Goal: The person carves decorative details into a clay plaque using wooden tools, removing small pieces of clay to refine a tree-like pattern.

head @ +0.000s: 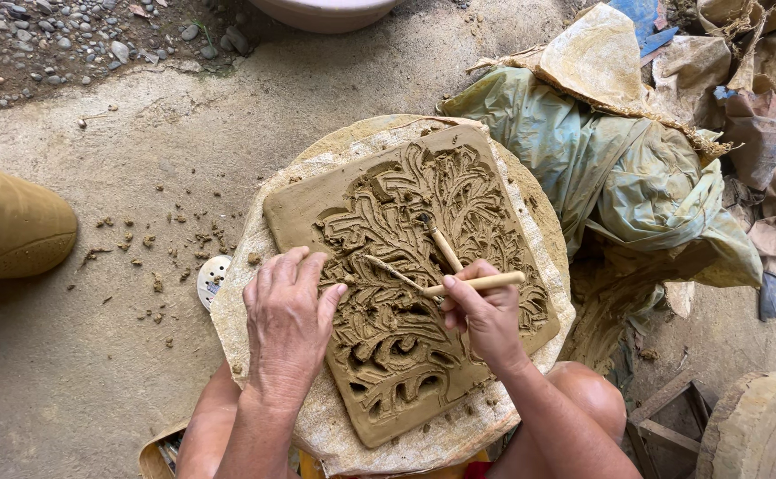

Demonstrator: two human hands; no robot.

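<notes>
- A square clay slab (pixel 388 266), carved in relief with a branching tree pattern, lay flat on a round, cloth-covered board (pixel 317 426) set over the person's knees, above a concrete floor (pixel 95 355).
- The left hand (pixel 288 324) rested palm-down on the slab's left part, its fingers (pixel 286 270) lying close together and flat on the clay, pinching nothing.
- The right hand (pixel 485 315) sat over the slab's right-centre, its fingers (pixel 459 288) pinching two slim wooden modelling tools (pixel 463 279); one tip pointed left into a carved groove, the other up toward the trunk.
- The clay looked damp and soft, judging by the crisp cuts and the crumbs (pixel 166 248) strewn on the floor; the slab probably felt heavy for its thickness and would likely sag or crack if raised by one edge.
- The raised ridges seemed fragile, so the plain border at the upper left looked the safer place to touch.
- Moving it seemed best done by gripping the board beneath rather than the slab.
- Crumpled plastic sheeting (pixel 601 160) lay to the right, a tan vessel (pixel 11 226) to the left.
</notes>
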